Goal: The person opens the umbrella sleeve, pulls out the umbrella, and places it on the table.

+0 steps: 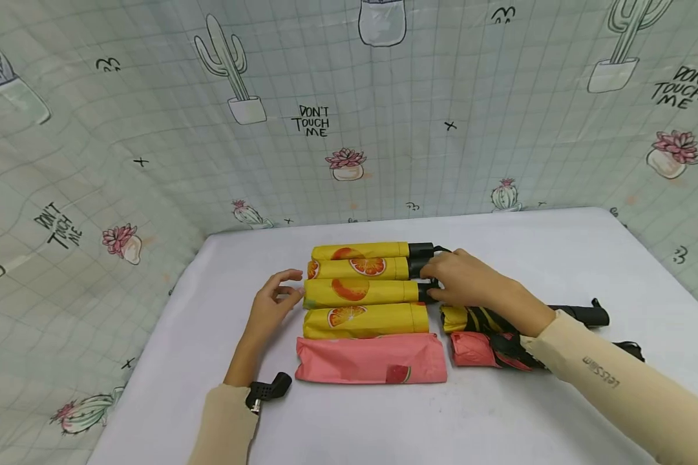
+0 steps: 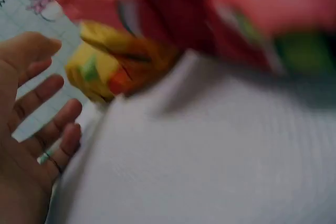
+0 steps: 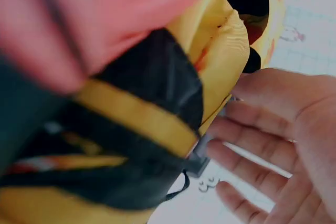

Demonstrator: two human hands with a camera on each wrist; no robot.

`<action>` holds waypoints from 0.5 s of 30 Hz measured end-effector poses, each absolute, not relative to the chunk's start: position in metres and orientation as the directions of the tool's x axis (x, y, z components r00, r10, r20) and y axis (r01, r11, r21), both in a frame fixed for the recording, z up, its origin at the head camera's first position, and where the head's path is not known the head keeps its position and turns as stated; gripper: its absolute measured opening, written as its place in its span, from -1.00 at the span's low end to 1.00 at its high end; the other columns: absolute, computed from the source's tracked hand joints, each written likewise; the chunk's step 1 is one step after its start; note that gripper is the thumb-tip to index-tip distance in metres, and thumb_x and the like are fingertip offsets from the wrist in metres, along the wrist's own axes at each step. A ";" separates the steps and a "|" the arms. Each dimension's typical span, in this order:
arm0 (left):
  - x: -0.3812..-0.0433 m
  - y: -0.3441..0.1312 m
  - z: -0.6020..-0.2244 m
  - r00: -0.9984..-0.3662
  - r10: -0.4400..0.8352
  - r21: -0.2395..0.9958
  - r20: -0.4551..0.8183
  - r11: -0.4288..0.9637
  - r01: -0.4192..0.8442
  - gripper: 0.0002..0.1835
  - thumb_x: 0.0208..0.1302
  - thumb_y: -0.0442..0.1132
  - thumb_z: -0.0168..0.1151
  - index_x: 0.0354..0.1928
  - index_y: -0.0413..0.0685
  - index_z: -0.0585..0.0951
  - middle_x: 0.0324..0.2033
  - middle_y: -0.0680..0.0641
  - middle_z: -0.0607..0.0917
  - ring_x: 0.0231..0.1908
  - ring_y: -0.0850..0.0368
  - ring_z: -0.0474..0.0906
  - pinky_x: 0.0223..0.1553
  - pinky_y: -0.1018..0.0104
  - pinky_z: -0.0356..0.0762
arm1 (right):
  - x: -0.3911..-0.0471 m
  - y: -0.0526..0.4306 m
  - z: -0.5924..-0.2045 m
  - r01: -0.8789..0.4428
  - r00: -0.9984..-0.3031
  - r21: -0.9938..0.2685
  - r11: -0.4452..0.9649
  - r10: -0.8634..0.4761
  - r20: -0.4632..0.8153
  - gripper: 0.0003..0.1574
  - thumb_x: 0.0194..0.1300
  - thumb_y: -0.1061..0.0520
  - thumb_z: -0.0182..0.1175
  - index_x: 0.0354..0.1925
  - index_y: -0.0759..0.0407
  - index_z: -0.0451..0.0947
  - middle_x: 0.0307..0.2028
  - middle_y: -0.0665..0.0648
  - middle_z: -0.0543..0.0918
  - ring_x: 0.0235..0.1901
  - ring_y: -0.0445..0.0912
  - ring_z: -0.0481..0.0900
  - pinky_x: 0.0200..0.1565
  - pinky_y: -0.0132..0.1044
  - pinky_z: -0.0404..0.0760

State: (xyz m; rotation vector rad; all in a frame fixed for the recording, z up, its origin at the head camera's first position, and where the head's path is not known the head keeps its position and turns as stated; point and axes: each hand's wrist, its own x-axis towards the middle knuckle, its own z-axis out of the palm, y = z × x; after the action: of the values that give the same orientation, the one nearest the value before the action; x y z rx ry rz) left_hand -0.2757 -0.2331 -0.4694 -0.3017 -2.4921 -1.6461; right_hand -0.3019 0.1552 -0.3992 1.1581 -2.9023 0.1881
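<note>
Yellow fruit-print folded umbrellas lie side by side, among them a top one, an orange-slice one and a peach-print one. Their black handles point right. My right hand reaches over these handles, fingertips right at them; in the right wrist view its fingers are fairly straight. My left hand hovers at the left ends, thumb and fingers apart, holding nothing. Nearer me lie a yellow cover with an orange slice and a pink watermelon-print cover.
Under my right forearm lie a yellow-and-black folded umbrella and a pink-and-black one, partly hidden. Everything rests on a white table. A cactus-print cloth hangs behind and at the sides.
</note>
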 end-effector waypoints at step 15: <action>-0.279 -0.231 -0.480 -0.982 0.059 0.873 0.180 0.449 0.188 -0.66 0.36 -0.05 0.33 0.11 0.06 0.63 -0.03 0.00 0.63 -0.12 0.11 0.56 -0.11 0.36 0.49 | -0.311 0.145 -0.400 -0.713 -0.698 -0.030 0.700 -0.713 -0.059 -0.54 0.20 0.05 0.45 0.03 0.22 0.69 -0.08 0.13 0.74 0.02 0.12 0.61 0.08 0.16 0.43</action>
State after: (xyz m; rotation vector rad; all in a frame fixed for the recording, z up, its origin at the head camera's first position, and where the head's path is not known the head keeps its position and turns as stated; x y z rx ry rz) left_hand -0.2794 -0.2308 -0.4801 -0.2196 -2.5673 -1.5711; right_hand -0.3108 0.1451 -0.4003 1.2420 -2.9573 0.0071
